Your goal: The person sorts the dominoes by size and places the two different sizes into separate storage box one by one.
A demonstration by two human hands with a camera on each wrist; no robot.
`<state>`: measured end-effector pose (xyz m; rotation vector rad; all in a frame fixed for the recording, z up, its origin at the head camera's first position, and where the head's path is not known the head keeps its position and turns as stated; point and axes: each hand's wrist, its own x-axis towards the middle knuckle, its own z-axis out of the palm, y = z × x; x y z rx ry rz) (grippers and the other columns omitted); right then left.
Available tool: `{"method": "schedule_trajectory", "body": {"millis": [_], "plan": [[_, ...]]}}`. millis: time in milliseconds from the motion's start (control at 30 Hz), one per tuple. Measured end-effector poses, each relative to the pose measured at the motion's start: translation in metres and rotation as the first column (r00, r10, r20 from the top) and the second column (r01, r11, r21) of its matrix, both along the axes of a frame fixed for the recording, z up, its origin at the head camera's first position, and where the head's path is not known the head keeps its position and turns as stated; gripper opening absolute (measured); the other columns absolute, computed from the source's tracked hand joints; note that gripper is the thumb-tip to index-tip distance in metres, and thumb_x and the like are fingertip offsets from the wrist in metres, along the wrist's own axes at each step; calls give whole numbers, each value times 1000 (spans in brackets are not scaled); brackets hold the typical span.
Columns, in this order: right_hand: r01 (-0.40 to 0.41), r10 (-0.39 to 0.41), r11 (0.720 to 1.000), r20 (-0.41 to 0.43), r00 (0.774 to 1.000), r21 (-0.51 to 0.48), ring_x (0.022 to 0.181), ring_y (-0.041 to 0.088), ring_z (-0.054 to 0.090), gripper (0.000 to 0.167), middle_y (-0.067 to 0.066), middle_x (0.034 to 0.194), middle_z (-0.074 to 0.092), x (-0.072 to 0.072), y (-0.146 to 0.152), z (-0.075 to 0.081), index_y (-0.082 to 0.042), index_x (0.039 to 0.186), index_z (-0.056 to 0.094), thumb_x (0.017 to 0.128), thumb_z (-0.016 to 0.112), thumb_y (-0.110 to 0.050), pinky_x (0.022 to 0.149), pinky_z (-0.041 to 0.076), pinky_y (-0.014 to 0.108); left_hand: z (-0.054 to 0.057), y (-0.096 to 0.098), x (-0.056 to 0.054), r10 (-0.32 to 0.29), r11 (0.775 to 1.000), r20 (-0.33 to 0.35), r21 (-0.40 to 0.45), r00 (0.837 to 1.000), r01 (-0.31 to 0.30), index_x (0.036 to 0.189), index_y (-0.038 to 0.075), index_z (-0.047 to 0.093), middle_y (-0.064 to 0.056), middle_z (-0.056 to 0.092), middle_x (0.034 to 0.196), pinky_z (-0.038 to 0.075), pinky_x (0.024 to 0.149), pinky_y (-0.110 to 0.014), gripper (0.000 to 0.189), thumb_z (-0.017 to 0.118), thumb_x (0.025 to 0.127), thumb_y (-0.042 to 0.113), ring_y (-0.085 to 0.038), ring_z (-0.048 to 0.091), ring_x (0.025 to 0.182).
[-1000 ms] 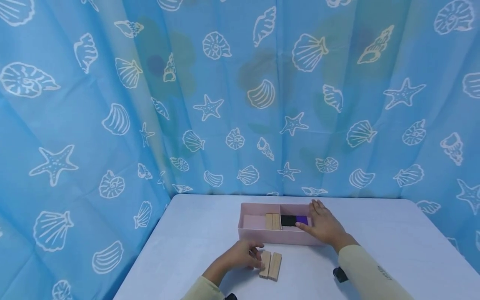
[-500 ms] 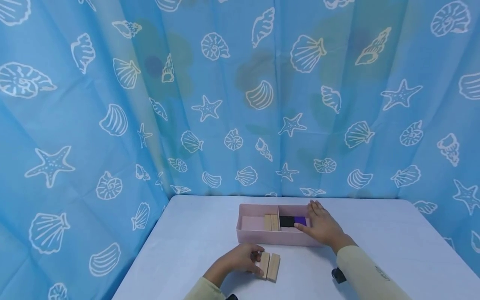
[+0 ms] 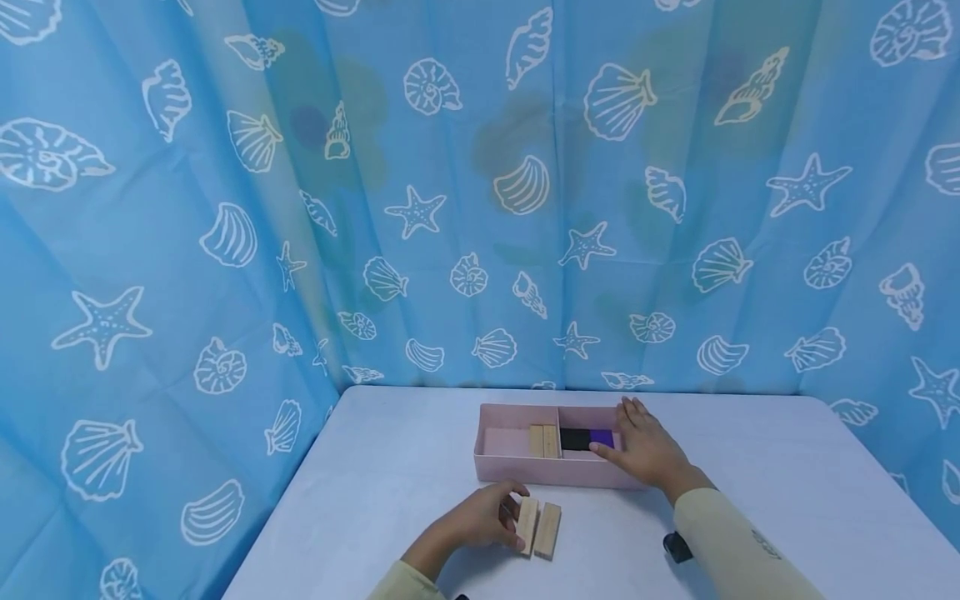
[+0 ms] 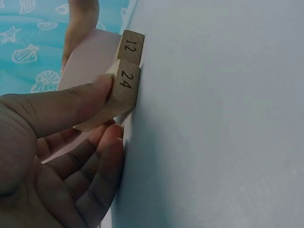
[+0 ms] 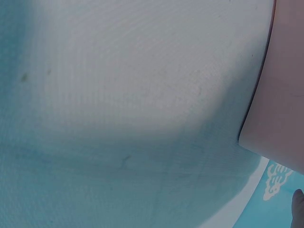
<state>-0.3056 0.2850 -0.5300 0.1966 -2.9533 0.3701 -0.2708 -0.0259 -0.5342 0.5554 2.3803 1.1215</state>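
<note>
Two pale wooden blocks lie side by side on the white table before a pink box (image 3: 555,473). My left hand (image 3: 486,515) pinches the left block (image 3: 528,521), its thumb on the top face and its fingers at the far side. In the left wrist view this block shows an end marked 24 and sits tilted; behind it the other block (image 4: 130,46) reads 12. My right hand (image 3: 651,450) rests over the box's right end with its fingers extended along the rim. The right wrist view catches just a fingertip (image 5: 298,209) beyond the box wall.
A divider splits the box. Pale wooden blocks (image 3: 543,442) stand left of it; a black piece (image 3: 575,439) and a purple piece (image 3: 601,437) are on the right. A blue shell-print curtain (image 3: 450,208) hangs behind the table (image 3: 390,433).
My left thumb and fingers have closed on the left wooden block, which is now slightly tipped up beside the other. The right hand has stayed on the box.
</note>
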Motion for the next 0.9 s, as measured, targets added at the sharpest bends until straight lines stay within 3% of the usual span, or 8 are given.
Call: {"method": "schedule_trajectory", "body": {"millis": [200, 333, 467, 600, 767, 900], "plan": [[-1, 1, 1000, -5, 1000, -12, 143, 45, 10, 111, 29, 155, 18, 1, 0, 1, 12, 148, 23, 84, 46, -76, 112, 12, 60, 2, 2, 2, 25, 1000, -4, 2, 1000, -25, 133, 15, 53, 4, 59, 88, 53, 72, -29, 76, 87, 66, 1, -14, 59, 77], [1, -1, 1000, -4, 1000, -15, 143, 45, 10, 109, 30, 155, 18, 1, 0, 2, 12, 148, 23, 85, 48, -74, 112, 12, 60, 2, 3, 3, 33, 998, 42, 49, 999, -35, 139, 16, 51, 2, 60, 91, 53, 72, -32, 82, 85, 66, -4, -16, 59, 79], [4, -4, 1000, 2, 1000, -20, 143, 46, 10, 108, 29, 155, 17, 0, -1, 1, 12, 148, 23, 86, 50, -72, 112, 13, 60, 2, 2, 1, 29, 995, 90, 97, 996, -38, 139, 18, 52, 0, 60, 93, 53, 70, -34, 80, 82, 69, -6, -19, 59, 80], [4, -4, 1000, 0, 1000, -19, 143, 45, 10, 107, 29, 155, 18, 0, -1, 0, 11, 148, 23, 86, 50, -72, 112, 14, 60, 3, 2, -3, 30, 992, 96, 117, 995, -41, 136, 21, 54, 1, 59, 95, 54, 69, -34, 75, 82, 71, -3, -18, 59, 81], [0, 0, 1000, -11, 1000, -16, 143, 45, 10, 108, 29, 155, 18, -1, -1, -1, 12, 148, 24, 85, 49, -73, 112, 14, 59, 15, 1, -10, 20, 978, 70, 205, 997, -33, 128, 18, 58, 0, 60, 99, 55, 72, -34, 64, 82, 72, -3, -18, 61, 85], [2, -2, 1000, -14, 1000, -9, 143, 45, 11, 110, 29, 155, 19, 0, 0, -1, 11, 148, 24, 85, 47, -75, 112, 15, 59, 28, 0, -16, 17, 967, 5, 253, 1000, -18, 127, 15, 58, 0, 61, 100, 55, 75, -35, 62, 82, 72, -3, -18, 61, 88]]}}
